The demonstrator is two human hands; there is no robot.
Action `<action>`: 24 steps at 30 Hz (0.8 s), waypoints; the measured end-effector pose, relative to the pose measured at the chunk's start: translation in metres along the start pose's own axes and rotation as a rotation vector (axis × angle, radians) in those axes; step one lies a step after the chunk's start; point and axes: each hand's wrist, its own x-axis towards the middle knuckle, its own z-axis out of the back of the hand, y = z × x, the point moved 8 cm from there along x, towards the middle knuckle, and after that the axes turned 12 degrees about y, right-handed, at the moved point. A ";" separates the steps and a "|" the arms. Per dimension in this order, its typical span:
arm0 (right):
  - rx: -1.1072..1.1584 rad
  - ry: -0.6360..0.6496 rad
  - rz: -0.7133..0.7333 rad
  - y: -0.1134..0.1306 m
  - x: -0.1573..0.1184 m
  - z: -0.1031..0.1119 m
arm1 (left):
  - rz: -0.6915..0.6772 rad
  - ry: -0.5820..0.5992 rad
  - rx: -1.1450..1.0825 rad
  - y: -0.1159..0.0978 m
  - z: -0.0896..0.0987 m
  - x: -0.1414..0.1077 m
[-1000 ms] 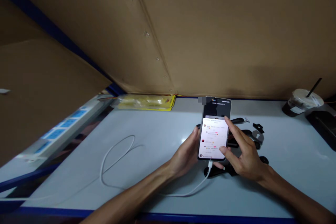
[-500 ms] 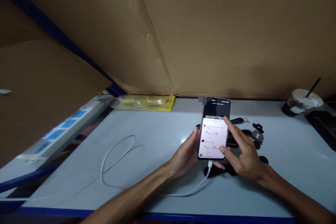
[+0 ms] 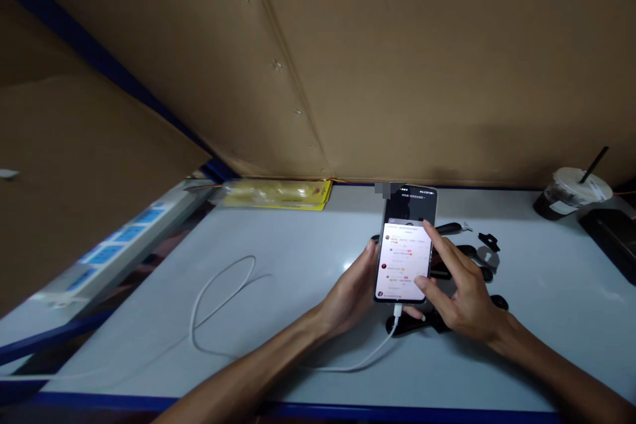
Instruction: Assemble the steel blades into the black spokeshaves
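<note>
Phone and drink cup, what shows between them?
In the head view, part of the right hand, a black-handled tool, a small flat black piece and other dark items show between phone and cup.

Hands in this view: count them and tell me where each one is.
2: the left hand holds the phone, partly hidden behind it; the right hand is at the phone's right side.

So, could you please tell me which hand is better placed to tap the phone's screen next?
Probably the right hand: its thumb and index finger are already at the screen, while the left hand is occupied holding the phone from the side.
</note>
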 end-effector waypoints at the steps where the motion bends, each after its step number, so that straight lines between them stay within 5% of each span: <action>1: 0.006 0.001 -0.002 0.000 0.000 0.000 | -0.001 0.003 0.000 0.000 0.001 0.000; 24: 0.005 -0.001 -0.010 -0.001 0.000 -0.001 | 0.004 -0.001 0.007 0.000 0.000 0.002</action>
